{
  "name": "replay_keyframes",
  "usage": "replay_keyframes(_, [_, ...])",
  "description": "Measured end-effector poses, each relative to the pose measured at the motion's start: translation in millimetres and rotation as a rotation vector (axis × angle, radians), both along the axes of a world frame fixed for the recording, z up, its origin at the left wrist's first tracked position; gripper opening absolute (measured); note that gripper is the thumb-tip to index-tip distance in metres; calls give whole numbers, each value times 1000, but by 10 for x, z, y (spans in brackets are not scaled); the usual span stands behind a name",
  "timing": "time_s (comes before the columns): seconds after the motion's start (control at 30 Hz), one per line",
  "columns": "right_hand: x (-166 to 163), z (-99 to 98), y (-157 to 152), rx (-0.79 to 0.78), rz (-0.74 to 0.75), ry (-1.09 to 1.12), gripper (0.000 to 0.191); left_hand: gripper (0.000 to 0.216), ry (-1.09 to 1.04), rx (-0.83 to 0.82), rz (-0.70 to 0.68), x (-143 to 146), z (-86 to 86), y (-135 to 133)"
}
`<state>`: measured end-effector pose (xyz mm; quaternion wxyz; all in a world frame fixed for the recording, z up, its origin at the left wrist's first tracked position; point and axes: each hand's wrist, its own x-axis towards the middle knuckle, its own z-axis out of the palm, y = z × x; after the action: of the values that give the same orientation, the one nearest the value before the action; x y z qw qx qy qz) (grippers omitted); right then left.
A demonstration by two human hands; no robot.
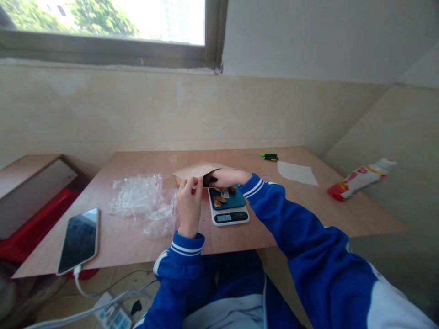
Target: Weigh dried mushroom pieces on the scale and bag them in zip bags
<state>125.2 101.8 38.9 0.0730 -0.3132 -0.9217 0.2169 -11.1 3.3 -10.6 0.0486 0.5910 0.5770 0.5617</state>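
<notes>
A brown paper bag [194,171] lies on its side on the wooden table [295,210], its mouth facing me. My left hand [188,203] pinches the lower edge of the bag's mouth and holds it apart. My right hand [229,177] reaches into the bag; its fingers are hidden inside, so I cannot see what they do. Just below the bag's mouth stands a small digital kitchen scale [229,208] with a teal top, and several brown pieces [220,199] lie on it.
Crumpled clear plastic wrap [144,201] lies left of the bag. A phone [79,240] on a charging cable rests at the table's left front. A green screwdriver [268,156], white paper [297,173] and a red-white packet [360,178] lie to the right. A power strip [113,315] is on the floor.
</notes>
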Motion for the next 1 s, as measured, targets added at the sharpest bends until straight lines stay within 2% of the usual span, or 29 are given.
replay_keyframes(0.1, [126,147,-166,-73,-29,-34,20,22,3,10,16,-12,18,7])
replay_keyframes(0.17, [206,225,-282,-52,-48,20,22,23,-1,9,20,-26,36,15])
replay_keyframes(0.27, [321,274,-424,7,-113,189,23,25,-24,2,20,-52,68,33])
replay_keyframes(0.37, [462,231,-524,-71,-211,479,24,27,-53,-4,7,-76,97,59])
replay_keyframes(0.43, [586,144,-575,-212,-257,681,28,27,-56,-4,10,-89,116,79])
replay_keyframes(0.5, [726,0,-614,-355,-329,782,34,28,-57,0,22,-102,135,101])
replay_keyframes(0.57, [861,-200,-638,-441,-441,793,36,27,-62,2,30,-113,150,122])
replay_keyframes(0.67, [995,-549,-655,-478,-590,797,36,27,-65,5,37,-124,157,143])
replay_keyframes(0.73, [1021,-749,-665,-451,-607,808,35,26,-60,10,42,-124,153,149])
replay_keyframes(0.83, [980,-927,-693,-308,-567,803,27,26,-57,12,41,-116,147,149])
replay_keyframes(1.0, [864,-1046,-731,151,-494,713,12,25,-53,-2,35,-112,158,135])
